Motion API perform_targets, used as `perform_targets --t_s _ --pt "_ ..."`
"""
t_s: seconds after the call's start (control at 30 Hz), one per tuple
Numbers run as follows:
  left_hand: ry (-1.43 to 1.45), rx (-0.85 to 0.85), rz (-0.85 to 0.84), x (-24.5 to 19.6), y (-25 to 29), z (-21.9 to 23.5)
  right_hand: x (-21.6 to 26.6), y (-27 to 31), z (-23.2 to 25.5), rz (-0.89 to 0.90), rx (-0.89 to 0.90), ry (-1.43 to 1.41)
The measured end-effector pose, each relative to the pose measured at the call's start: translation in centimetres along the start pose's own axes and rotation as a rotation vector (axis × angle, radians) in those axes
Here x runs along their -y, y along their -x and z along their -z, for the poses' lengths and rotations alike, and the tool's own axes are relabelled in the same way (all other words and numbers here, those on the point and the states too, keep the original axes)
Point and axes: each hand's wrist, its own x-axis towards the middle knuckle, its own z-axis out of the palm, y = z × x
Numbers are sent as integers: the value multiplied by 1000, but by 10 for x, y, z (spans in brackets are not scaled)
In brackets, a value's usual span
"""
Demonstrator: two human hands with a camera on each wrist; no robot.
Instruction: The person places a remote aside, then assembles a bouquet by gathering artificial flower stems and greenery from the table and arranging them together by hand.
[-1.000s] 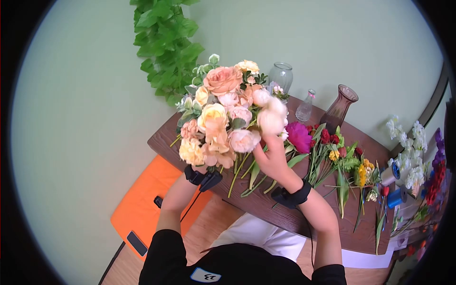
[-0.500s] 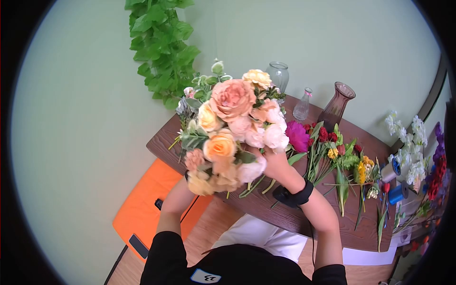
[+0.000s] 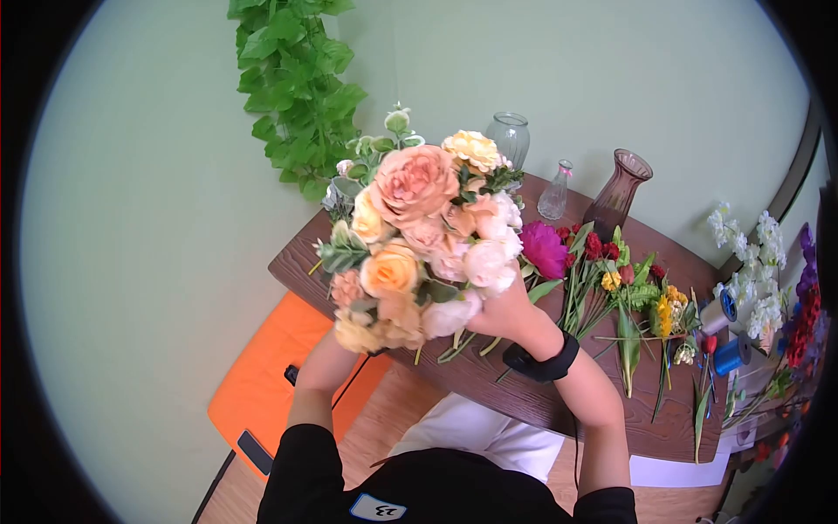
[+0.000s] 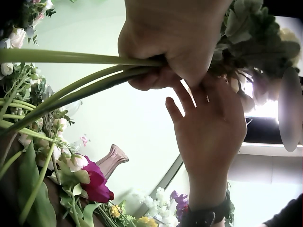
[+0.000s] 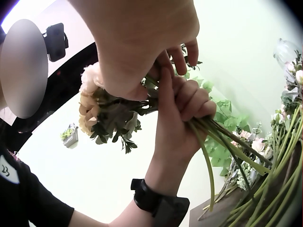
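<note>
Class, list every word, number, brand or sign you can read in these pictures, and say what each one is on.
"23": on the white, blue-edged label on the person's black shirt.
No other text can be read; any marks on the blue spool or the phone are too small to tell.

A big bunch of flowers (image 3: pixel 415 240), held up.
Its peach, yellow and pale pink blooms face the person over the table's (image 3: pixel 524 399) left side; the left hand (image 5: pixel 175 127) grips its green stems (image 4: pixel 71 57).
</note>
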Motion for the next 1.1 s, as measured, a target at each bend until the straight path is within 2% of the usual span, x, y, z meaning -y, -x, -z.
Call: perform_targets --t_s 0.07,0.2,0.27,0.3,0.37,0.4,0.43,0.5,0.57,0.7,0.83,0.93,0.97,1.0,1.03,1.07,1.1 --pt "-5 -6 6 4 27 13 -1 1 2 35 46 51" --pt "-15 -27 22 -2 21 10 0 1 0 -69 -55 -110" --pt "-20 -41 29 -6 17 8 7 -5 -3 -326 -162 -352" --pt "-23 -47 33 -7 17 7 7 -6 -1 -325 -160 -354" --pt "-29 -55 40 -9 20 5 6 -8 2 -200 132 -123" --pt "-31 -58 43 -10 23 4 0 -10 -3 109 29 99" --pt "-33 -61 46 -10 28 5 -16 2 -19 108 29 99" --pt "-38 -68 53 -21 -5 -17 -49 32 -53 -29 40 -117" --pt "-44 -84 64 -29 -13 -48 -50 33 -49 -36 57 -113" --pt "-57 -115 87 -30 2 -45 -45 27 -55 -69 114 -83" --pt "-65 -150 115 -39 -25 -74 -48 28 -47 -102 180 -53" --pt "-67 -178 140 -39 -23 -80 -46 42 -35 -126 235 -29" --pt "-68 -185 146 -31 9 -47 -48 39 -37 -134 251 -19" --pt "-68 -190 152 -31 10 -44 -46 73 -18 -144 266 -8" --pt "-69 -194 158 -31 9 -43 -45 77 -16 -155 280 3" --pt "-70 -197 162 -41 -26 -83 -46 55 -27 -165 293 16" --pt "-71 -199 167 -41 -26 -81 -46 55 -26 -176 305 28"
